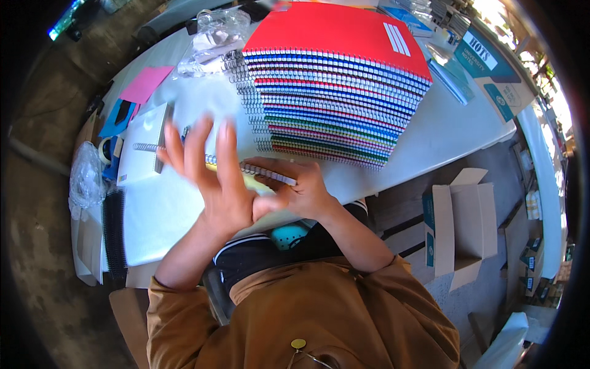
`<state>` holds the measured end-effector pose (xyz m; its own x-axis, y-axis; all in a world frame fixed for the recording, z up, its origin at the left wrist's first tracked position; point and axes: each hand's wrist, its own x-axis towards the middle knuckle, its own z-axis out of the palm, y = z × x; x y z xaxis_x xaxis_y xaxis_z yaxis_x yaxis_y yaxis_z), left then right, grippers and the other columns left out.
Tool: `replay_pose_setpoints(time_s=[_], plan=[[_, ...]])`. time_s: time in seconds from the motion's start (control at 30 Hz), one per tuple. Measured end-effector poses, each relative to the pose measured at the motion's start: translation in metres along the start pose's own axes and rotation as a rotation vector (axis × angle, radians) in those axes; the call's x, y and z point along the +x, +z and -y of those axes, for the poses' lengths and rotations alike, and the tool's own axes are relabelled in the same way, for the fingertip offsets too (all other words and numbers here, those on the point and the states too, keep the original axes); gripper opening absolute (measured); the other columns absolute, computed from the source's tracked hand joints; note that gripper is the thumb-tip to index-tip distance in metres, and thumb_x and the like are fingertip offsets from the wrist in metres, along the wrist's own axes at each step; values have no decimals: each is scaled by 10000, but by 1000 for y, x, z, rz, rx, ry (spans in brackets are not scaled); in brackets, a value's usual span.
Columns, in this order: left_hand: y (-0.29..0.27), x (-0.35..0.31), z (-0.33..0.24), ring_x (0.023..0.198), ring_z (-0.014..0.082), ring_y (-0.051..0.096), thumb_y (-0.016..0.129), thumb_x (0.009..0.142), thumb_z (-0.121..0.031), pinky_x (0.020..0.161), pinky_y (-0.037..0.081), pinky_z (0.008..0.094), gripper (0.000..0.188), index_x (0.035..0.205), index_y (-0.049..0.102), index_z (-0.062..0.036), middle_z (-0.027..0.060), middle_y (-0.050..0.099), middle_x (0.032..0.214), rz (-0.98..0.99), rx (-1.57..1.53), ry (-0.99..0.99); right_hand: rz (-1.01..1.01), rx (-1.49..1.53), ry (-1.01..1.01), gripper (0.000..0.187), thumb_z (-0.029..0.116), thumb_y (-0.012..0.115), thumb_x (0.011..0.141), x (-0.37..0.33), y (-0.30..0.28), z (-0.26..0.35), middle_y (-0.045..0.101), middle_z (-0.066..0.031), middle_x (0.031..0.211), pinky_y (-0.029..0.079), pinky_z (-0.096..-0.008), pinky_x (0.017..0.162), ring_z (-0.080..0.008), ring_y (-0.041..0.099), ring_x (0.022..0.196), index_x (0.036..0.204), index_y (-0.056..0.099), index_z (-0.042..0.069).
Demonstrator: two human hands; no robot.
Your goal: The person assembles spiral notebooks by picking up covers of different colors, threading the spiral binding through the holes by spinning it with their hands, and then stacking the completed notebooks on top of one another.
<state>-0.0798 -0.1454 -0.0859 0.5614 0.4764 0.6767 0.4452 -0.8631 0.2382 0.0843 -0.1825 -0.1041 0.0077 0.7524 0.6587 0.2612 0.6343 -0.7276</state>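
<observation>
The worker's right hand [307, 190] grips a spiral-bound notebook [281, 176] by its coil end, just off the near side of the red-topped stack of spiral notebooks [335, 92] on the white table [455, 126]; its far end is partly hidden behind the other hand. The left hand [219, 184] is released, fingers spread and raised, blurred at the tips; whether its palm touches the notebook, I cannot tell. Left of it lie a pale-covered spiral pad [142, 157] and black binding coils [115, 237].
</observation>
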Motion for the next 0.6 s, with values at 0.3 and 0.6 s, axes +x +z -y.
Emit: replay_pose_setpoints(time_s=[0.3,0.6], plan=[[7,54,-35,1205,291,412,575,817,-250,1040,202,486,442,1215,508,-72,101,480,1265,175,0,139,-41,132,134,257,91,595,733,2,-14,-16,625,-192,870,475,-353,708,-311,624,777,972,580,-3],[-13,77,-60,886,277,583,559,805,-78,914,349,430,133,926,601,-43,105,630,949,231,-42,274,-185,-6,26,247,77,587,741,-6,-20,7,599,-203,919,464,-377,723,-344,598,850,974,557,-2]])
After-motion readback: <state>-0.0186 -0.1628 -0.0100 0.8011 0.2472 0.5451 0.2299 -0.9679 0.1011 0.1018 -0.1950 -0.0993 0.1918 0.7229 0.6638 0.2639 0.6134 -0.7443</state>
